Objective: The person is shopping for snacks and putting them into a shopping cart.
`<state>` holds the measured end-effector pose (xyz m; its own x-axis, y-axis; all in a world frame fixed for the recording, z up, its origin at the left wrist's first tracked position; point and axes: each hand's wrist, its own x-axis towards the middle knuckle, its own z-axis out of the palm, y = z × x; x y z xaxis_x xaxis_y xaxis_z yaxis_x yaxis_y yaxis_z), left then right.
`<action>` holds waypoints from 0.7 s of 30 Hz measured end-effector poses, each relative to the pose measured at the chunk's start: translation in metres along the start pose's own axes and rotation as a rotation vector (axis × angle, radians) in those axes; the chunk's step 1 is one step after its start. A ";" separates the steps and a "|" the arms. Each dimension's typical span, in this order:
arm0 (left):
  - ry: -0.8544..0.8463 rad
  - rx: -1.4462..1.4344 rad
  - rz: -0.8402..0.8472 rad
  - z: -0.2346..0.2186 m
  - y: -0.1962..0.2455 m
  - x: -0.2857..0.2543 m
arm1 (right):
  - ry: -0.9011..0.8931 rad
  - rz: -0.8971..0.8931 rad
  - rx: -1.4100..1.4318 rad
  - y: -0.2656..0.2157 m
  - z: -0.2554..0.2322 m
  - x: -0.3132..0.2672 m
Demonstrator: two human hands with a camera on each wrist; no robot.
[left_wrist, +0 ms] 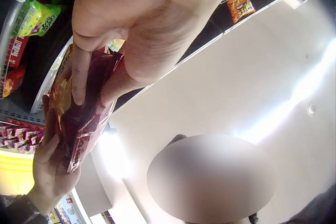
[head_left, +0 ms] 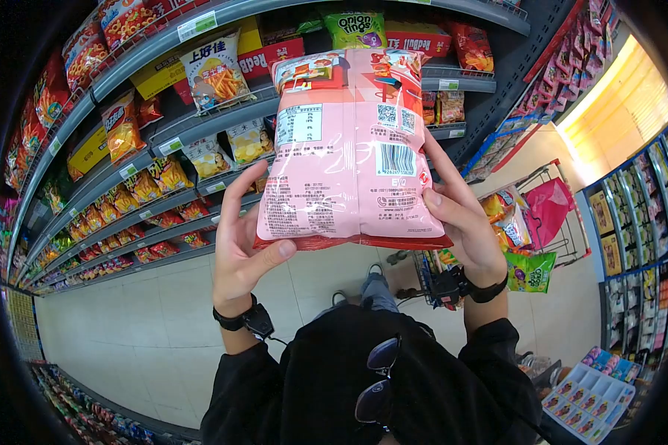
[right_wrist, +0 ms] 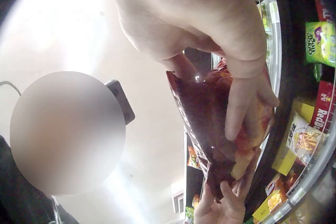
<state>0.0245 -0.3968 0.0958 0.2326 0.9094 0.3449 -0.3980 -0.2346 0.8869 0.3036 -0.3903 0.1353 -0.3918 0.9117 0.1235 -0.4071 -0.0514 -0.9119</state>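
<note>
A pink snack bag (head_left: 334,159) is held up between both hands in the head view, its printed back with a barcode and small text facing the person. My left hand (head_left: 246,241) grips the lower left side, thumb on the printed back and the other fingers behind. On the opposite side my right hand (head_left: 464,222) grips the edge, its thumb pressing the lower right of the back. In the right wrist view, the fingers (right_wrist: 239,106) spread over the bag's darker front (right_wrist: 210,113). The left wrist view shows the bag (left_wrist: 89,108) edge-on between the hands.
Curved shelves (head_left: 193,141) of snack bags stand ahead and to the left. At the right is a shopping cart (head_left: 571,222) with a green bag (head_left: 531,272) and other snack packs. Another rack (head_left: 638,222) stands farther right, near a tray of small packs (head_left: 590,404).
</note>
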 end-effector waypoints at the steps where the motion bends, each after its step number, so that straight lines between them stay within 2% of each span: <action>1: 0.005 0.004 0.000 -0.001 0.000 -0.001 | -0.004 0.008 -0.001 0.001 -0.001 0.000; 18: -0.024 0.007 0.013 -0.006 -0.001 0.000 | 0.011 0.004 0.026 0.005 0.001 0.004; 21: -0.047 0.132 -0.092 -0.003 -0.001 0.003 | 0.052 -0.024 -0.014 0.004 0.001 0.006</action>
<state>0.0226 -0.3925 0.0947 0.3056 0.9126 0.2717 -0.2540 -0.1968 0.9470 0.2991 -0.3850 0.1330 -0.3381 0.9327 0.1255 -0.4045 -0.0236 -0.9142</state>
